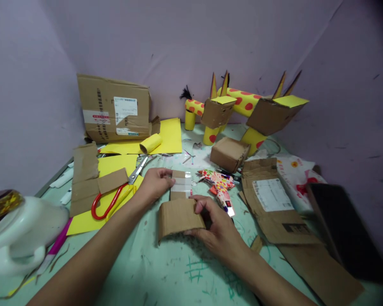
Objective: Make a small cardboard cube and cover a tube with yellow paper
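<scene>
the right hand (pixel 215 221) pinched the bent cardboard (pixel 178 216) by its right edge; the left hand (pixel 155 183) touched a taped strip (pixel 179 187), grip unclear. over the green table (pixel 159 276), the bent cardboard looked light, stiff but creasable, best held edgewise.

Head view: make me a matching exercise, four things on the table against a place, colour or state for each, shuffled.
Things:
1. Bent cardboard piece
2. Scissors
3. Small tube
4. Large cardboard box

Descriptions:
A. Yellow, lying on its side
B. At the back, bearing a white label
C. Held in the right hand
D. Partly red at the handles

Pairs: 1-C, 2-D, 3-A, 4-B
</scene>
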A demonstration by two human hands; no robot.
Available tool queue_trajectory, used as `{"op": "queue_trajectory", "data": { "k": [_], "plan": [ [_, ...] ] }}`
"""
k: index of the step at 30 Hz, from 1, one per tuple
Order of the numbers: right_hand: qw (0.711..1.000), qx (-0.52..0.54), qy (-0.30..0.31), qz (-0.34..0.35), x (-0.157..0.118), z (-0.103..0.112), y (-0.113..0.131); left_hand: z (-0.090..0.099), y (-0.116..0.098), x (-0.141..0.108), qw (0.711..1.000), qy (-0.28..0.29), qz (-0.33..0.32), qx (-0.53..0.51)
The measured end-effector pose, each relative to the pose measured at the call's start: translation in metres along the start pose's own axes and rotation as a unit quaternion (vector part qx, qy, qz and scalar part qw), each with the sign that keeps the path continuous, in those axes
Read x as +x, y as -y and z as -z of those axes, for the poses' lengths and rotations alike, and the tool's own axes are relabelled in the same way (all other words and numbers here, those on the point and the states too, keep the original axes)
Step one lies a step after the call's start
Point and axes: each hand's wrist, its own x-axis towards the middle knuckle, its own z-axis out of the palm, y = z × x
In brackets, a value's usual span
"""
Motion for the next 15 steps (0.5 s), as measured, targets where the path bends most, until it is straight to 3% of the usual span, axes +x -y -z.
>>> {"op": "queue_trajectory", "data": {
  "k": [9,15],
  "plan": [
    [1.0,-0.02,0.006,-0.002,-0.0006,0.001,-0.0015,0.0021,0.0,0.0014,0.995,0.056,0.001,-0.077],
    [0.999,-0.031,0.011,-0.009,-0.0018,0.0024,-0.0003,0.0001,-0.0011,0.0025,0.996,0.068,-0.035,-0.052]
  ]
}}
